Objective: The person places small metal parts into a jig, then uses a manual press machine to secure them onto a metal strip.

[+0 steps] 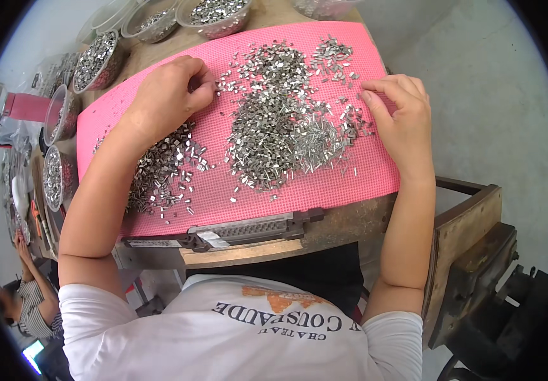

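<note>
Grip closure I cannot tell for the curled left hand (171,94) or the bent right hand (408,117), with shiny, blocky and pin-thin metal bits (262,136) heaped between them on a grid-textured pink mat (343,189).

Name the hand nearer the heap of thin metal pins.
Right. The right hand is to the upper right of the pin heap, by the right edge of the pink mat; the left hand is farther off, to the heap's upper left.
</note>
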`<state>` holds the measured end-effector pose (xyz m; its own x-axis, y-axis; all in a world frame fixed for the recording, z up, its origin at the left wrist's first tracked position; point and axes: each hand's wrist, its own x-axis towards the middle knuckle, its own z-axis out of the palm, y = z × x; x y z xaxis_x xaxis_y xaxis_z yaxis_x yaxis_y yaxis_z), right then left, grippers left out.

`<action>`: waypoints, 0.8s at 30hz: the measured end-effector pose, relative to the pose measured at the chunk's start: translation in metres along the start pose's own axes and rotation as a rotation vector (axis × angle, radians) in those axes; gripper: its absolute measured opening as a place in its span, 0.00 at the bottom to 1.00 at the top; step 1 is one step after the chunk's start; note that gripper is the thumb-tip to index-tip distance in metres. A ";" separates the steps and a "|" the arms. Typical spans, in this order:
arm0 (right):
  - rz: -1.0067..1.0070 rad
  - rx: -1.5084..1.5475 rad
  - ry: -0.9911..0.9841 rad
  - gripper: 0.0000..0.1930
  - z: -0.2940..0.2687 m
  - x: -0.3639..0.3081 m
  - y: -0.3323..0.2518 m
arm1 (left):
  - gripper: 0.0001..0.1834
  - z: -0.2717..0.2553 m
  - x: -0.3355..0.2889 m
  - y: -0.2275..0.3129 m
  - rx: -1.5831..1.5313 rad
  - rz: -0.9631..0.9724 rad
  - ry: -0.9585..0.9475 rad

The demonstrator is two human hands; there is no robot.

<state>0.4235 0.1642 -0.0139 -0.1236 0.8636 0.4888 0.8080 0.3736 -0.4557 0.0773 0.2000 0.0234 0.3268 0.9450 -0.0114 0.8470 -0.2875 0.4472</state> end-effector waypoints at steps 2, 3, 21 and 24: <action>-0.035 -0.027 -0.016 0.05 0.001 0.000 -0.001 | 0.09 -0.007 -0.014 0.012 -0.096 0.005 -0.037; -0.037 -0.010 -0.019 0.05 0.000 -0.001 -0.001 | 0.07 -0.012 -0.025 0.021 -0.194 0.016 -0.075; 0.006 0.204 0.002 0.03 -0.034 -0.068 -0.066 | 0.06 0.016 -0.142 0.048 -0.161 -0.025 0.089; 0.046 0.288 0.042 0.04 -0.037 -0.091 -0.078 | 0.06 0.020 -0.146 0.055 -0.138 -0.047 0.108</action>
<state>0.3933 0.0445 0.0047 -0.0617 0.8694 0.4902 0.6145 0.4201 -0.6678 0.0847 0.0426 0.0318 0.2352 0.9703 0.0572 0.7924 -0.2255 0.5669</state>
